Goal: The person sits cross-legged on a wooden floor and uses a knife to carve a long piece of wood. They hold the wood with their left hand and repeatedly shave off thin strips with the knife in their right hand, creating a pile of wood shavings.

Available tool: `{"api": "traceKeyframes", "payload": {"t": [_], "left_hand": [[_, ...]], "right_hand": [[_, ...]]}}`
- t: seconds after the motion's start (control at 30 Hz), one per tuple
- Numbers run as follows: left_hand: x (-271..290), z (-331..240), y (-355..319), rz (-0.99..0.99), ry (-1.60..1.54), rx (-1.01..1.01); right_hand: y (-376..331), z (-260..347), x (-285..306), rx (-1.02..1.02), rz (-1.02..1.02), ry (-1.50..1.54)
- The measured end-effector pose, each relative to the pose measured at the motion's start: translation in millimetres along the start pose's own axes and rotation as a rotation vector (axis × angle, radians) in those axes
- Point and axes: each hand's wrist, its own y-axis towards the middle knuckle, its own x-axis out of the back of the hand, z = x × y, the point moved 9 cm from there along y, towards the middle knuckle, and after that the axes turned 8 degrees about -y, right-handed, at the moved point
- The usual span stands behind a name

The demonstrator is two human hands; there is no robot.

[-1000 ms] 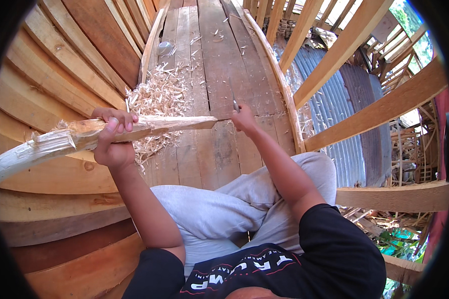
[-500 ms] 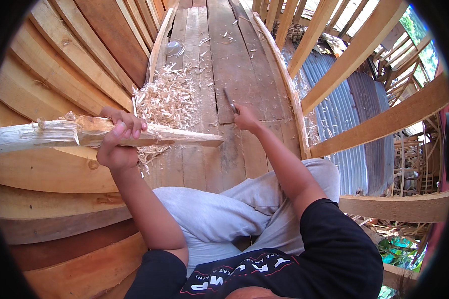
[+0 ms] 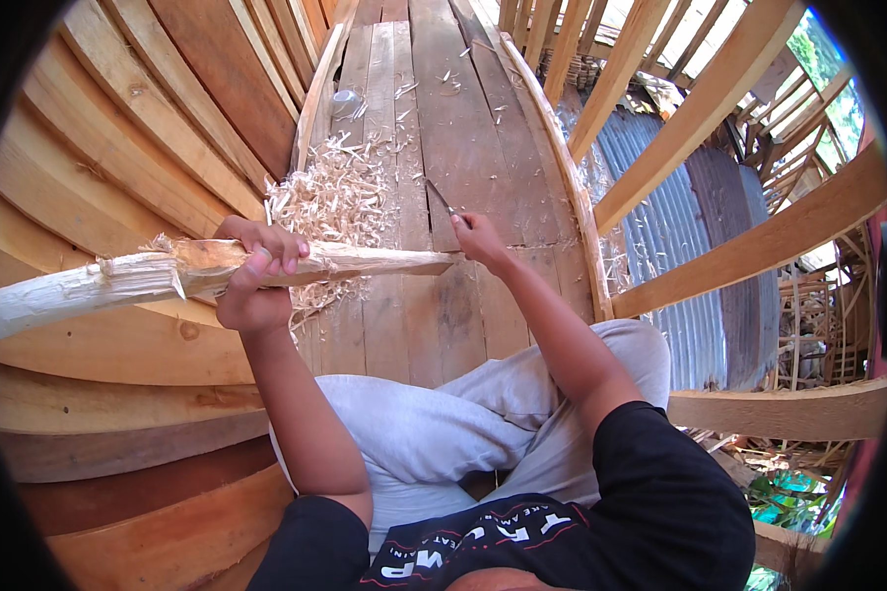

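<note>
My left hand (image 3: 261, 268) is wrapped round a long pale wooden pole (image 3: 365, 260), roughly shaved, with a narrowed end pointing right. Its thicker part runs out of view on the left, with torn bark-like fibres along the top. In my right hand (image 3: 480, 239) is a knife (image 3: 439, 195), its dark, thin blade pointing up and to the left. The fingers close round the handle and hide most of it. The blade stands just beyond the pole's narrow tip, apart from it.
Curled wood shavings (image 3: 333, 192) are heaped on the plank floor (image 3: 468, 138) ahead. A clear rounded container (image 3: 345, 102) lies beyond them. Board walling (image 3: 118, 197) rises on the left. At the right are a slatted railing (image 3: 680, 89) and corrugated metal sheets (image 3: 675, 227) outside it.
My left hand and the pole have shifted slightly right, the pole's left part dipping lower. The knife has moved a little left and its blade leans further left.
</note>
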Motion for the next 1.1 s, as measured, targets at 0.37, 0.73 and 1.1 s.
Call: {"api": "traceKeyframes", "payload": {"t": [0.37,0.73,1.1], "left_hand": [[-15.3,38.0,0.8,-0.027,0.138,-0.117],[-38.3,33.6,7.9,0.175,0.172,-0.205],[-29.6,38.4,9.1,0.083,0.209,-0.053]], "right_hand": [[-67.3,73.0,54.2,0.012,0.010,0.427],[-99.9,55.3,29.6,-0.085,0.165,0.122],[-59.1,11.7,14.5,-0.325,0.051,-0.170]]}}
